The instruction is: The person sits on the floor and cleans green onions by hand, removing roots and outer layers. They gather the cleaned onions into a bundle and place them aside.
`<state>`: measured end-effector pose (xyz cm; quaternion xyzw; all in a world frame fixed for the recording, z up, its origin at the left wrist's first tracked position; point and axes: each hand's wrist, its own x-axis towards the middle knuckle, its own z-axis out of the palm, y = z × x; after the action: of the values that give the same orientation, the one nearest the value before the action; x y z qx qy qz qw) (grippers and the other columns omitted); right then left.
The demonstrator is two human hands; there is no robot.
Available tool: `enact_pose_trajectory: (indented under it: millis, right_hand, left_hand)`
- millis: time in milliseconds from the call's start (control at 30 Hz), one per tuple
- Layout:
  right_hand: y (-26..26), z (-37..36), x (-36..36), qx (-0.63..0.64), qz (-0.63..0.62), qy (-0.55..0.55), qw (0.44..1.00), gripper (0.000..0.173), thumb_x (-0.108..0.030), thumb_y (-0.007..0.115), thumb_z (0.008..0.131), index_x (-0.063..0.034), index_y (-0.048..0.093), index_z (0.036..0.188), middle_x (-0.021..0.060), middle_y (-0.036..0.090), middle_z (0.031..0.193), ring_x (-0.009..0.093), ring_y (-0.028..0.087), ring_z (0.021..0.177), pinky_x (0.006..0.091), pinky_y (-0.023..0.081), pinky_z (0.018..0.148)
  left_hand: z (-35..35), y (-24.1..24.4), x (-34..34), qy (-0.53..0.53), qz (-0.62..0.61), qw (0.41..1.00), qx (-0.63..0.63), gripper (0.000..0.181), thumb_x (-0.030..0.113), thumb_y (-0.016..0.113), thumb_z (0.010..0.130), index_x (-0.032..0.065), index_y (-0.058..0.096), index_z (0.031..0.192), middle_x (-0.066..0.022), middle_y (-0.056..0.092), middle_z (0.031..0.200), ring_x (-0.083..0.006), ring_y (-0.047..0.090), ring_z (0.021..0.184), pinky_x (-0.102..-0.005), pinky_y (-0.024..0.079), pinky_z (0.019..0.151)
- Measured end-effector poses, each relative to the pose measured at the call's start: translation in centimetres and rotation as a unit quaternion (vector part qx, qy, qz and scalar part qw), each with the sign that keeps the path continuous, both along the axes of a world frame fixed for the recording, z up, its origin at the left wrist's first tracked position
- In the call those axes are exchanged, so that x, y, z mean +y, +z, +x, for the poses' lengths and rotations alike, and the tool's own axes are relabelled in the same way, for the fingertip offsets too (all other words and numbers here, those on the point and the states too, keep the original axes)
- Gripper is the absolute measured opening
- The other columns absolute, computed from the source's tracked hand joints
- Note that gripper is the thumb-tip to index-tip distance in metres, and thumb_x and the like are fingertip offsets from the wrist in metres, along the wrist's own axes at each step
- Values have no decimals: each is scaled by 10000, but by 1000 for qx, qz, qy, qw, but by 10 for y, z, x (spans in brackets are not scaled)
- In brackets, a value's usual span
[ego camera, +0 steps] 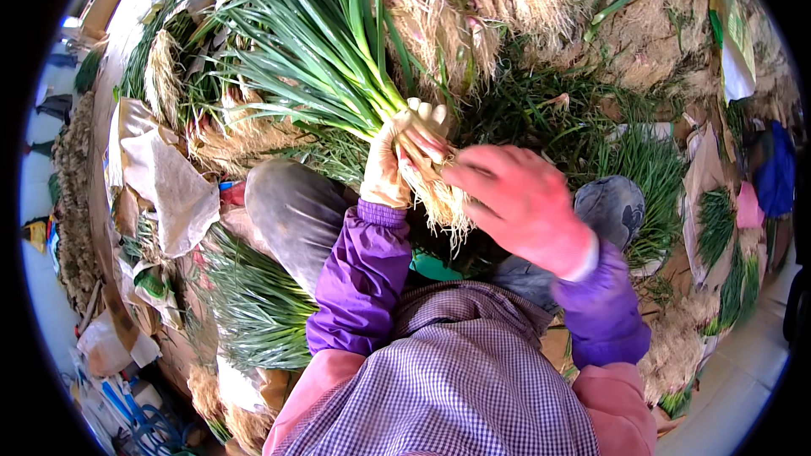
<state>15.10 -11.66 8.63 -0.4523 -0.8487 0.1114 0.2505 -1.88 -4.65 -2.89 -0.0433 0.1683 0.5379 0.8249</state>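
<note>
My left hand (396, 145), in a pale glove, is closed around a bunch of spring onions (364, 69). Their long green leaves fan out toward the upper left, and the reddish-white stem bases stick out past my fingers. Pale stringy roots (437, 199) hang below the grip. My right hand (519, 202), in a pinkish-red glove, is blurred beside the stem bases and roots. Its fingers point left toward them with gaps between some of them. Whether the fingertips pinch anything is not clear.
Heaped rooted onions (443, 31) lie beyond my hands, with loose green leaves (545, 107) on the ground. Leafy bundles flank me at left (260, 304) and right (646, 190). A whitish cloth (168, 183) lies at left. My bent knees (291, 215) frame the work area.
</note>
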Motion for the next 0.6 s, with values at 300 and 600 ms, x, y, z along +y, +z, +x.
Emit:
enact_pose_trajectory:
  millis: [300, 600]
  right_hand:
    - [-81, 43, -20, 7, -89, -122, 988, 59, -104, 624, 761, -112, 577, 795, 78, 533, 693, 262, 593, 632, 370, 488, 575]
    - [-83, 127, -11, -164, -140, -232, 949, 302, -263, 593, 817, -63, 581, 1043, 138, 647, 852, 321, 605, 684, 419, 482, 598]
  left_hand:
    - [-20, 6, 14, 48, 77, 993, 76, 177, 119, 621, 851, 56, 553, 1002, -56, 613, 877, -227, 615, 877, -401, 501, 857]
    - [-21, 47, -2, 59, 87, 986, 126, 159, 237, 567, 888, 91, 547, 951, -47, 592, 816, -204, 601, 793, -353, 515, 745]
